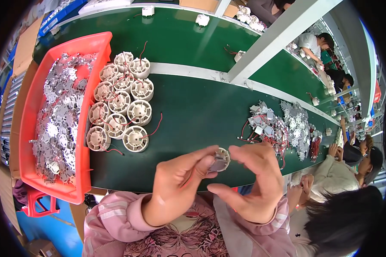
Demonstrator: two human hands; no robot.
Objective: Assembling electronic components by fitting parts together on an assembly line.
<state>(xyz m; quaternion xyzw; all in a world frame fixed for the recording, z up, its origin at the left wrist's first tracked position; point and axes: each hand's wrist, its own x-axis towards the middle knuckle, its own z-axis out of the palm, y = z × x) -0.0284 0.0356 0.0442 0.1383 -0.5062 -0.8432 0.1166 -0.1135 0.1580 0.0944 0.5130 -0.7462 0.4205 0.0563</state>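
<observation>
My left hand (176,182) pinches a small round white plastic housing (222,156) between thumb and fingers, above the near edge of the dark green table. A flat grey piece sits in its opening, and a bit of red wire shows by my palm. My right hand (259,182) is just to the right of the housing, its thumb and fingers curved apart with nothing between them. Several similar white housings (140,112) with red wires stand in rows at the left.
A red bin (83,171) full of small silvery metal plates (58,124) stands at far left. At right lie piles of grey wired parts (268,124) and metal plates (297,126). A slanting white post (270,47) rises beyond, by the green conveyor (171,38). Other people sit along the right.
</observation>
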